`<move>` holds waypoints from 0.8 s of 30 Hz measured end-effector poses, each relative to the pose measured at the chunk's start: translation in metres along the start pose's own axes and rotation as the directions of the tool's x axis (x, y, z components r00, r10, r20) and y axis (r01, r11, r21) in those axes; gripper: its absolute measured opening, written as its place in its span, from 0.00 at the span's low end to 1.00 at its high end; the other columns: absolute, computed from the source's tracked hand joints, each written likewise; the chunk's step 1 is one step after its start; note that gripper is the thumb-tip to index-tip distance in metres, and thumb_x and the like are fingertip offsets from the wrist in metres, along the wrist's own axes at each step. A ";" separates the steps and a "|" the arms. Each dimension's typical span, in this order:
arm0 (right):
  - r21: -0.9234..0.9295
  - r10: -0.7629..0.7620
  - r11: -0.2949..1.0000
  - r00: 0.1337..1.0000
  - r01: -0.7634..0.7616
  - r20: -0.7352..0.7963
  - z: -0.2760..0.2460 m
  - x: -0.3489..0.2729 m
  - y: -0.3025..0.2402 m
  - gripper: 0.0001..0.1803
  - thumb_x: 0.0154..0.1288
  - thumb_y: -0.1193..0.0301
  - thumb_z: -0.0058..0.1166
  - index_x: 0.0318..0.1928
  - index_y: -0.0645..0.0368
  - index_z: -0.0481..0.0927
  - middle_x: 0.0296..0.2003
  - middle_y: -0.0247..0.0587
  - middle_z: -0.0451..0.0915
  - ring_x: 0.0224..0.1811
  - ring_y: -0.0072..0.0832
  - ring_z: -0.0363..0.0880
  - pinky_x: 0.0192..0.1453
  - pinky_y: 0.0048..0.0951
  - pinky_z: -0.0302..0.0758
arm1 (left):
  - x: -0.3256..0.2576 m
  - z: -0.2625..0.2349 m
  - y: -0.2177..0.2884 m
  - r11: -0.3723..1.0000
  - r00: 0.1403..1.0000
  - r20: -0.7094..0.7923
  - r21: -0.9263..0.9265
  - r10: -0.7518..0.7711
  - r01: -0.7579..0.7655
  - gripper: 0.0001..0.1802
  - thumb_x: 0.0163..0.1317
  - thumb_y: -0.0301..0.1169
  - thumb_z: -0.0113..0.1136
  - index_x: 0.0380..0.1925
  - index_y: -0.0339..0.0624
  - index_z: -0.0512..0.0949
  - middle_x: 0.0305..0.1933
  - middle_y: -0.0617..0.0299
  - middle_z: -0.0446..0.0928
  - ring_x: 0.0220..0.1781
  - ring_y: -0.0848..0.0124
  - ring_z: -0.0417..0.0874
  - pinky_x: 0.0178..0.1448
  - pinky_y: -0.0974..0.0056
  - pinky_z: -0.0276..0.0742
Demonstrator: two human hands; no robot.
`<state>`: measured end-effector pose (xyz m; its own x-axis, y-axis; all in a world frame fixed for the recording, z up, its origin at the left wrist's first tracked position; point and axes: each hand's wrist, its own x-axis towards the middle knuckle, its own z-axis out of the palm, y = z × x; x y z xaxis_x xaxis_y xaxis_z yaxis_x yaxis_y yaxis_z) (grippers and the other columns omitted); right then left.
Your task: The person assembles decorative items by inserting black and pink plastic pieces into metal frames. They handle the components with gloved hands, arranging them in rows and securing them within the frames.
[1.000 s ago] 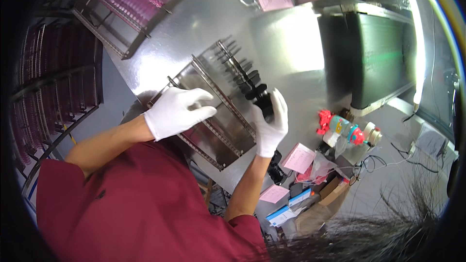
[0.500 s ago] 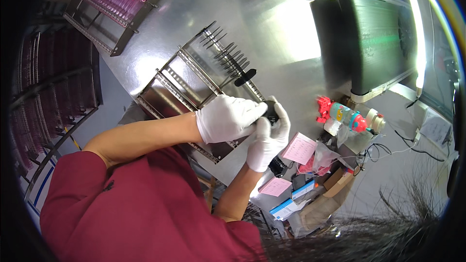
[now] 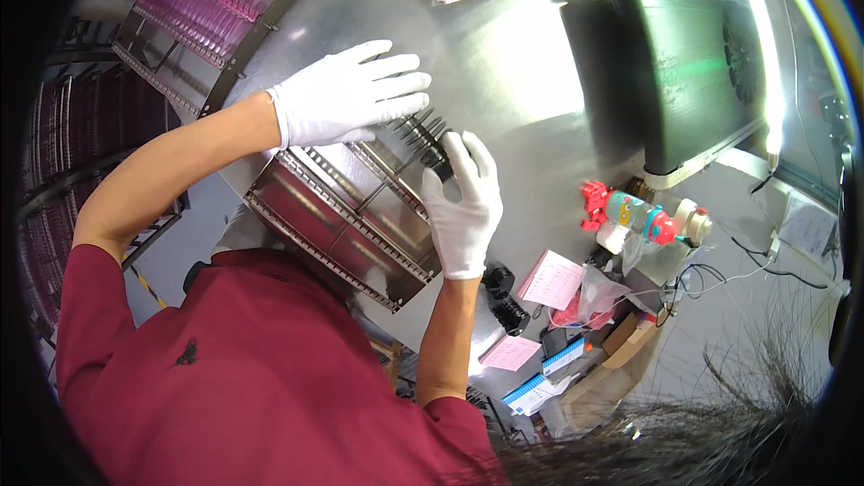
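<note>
Head view: on the polished grey metal table [image 3: 517,180], an open metal rack with notched rails [image 3: 355,218] is set just left of centre, slanted from ten to four o'clock. A row of thin black plates [image 3: 436,159], seen edge-on, is found at the rack's one-to-two o'clock side. The white-gloved left hand [image 3: 346,94] is held over the twelve o'clock edge, fingers spread nearly flat; nothing is seen gripped, underside hidden. The white-gloved right hand [image 3: 468,207] is placed at three o'clock, partly curled, fingertips at the row's near end; whether a plate is pinched cannot be told. Step in hand judged: black plates being handled at the rail, seating or removal unclear. For the next move, a light fingertip hold and care for neighbouring plates seem called for
</note>
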<state>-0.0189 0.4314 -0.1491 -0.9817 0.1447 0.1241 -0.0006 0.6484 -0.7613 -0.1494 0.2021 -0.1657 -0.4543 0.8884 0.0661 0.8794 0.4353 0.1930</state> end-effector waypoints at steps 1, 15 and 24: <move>0.017 0.051 0.999 0.998 -0.052 0.020 -0.004 -0.006 0.001 0.31 0.59 0.82 0.72 0.65 0.53 0.87 0.65 0.49 0.82 0.46 0.30 0.87 0.51 0.29 0.83 | -0.001 0.000 0.002 1.000 1.000 -0.004 0.005 -0.013 0.013 0.45 0.57 0.45 0.78 0.75 0.51 0.72 0.80 0.61 0.71 0.84 0.60 0.66 0.87 0.44 0.57; 0.301 0.406 0.869 0.914 -0.391 0.014 -0.063 -0.074 0.074 0.46 0.62 0.86 0.70 0.80 0.64 0.68 0.79 0.50 0.71 0.80 0.37 0.70 0.84 0.38 0.64 | 0.047 0.032 0.053 0.962 0.946 -0.225 -0.091 0.232 -0.258 0.27 0.67 0.39 0.62 0.67 0.61 0.78 0.73 0.63 0.78 0.76 0.56 0.76 0.79 0.40 0.69; 0.330 0.446 0.825 0.887 -0.459 0.120 -0.105 -0.064 0.076 0.51 0.58 0.88 0.72 0.82 0.64 0.65 0.76 0.51 0.73 0.75 0.38 0.76 0.79 0.38 0.72 | 0.085 0.052 0.082 0.892 0.878 -0.282 -0.128 0.386 -0.433 0.26 0.64 0.36 0.65 0.64 0.53 0.78 0.70 0.61 0.79 0.73 0.56 0.78 0.76 0.46 0.72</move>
<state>0.0642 0.5495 -0.1481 -0.8940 0.3276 -0.3058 0.3873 0.2216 -0.8949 -0.1085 0.3210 -0.1948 -0.1001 0.9072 0.4085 0.9631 -0.0147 0.2686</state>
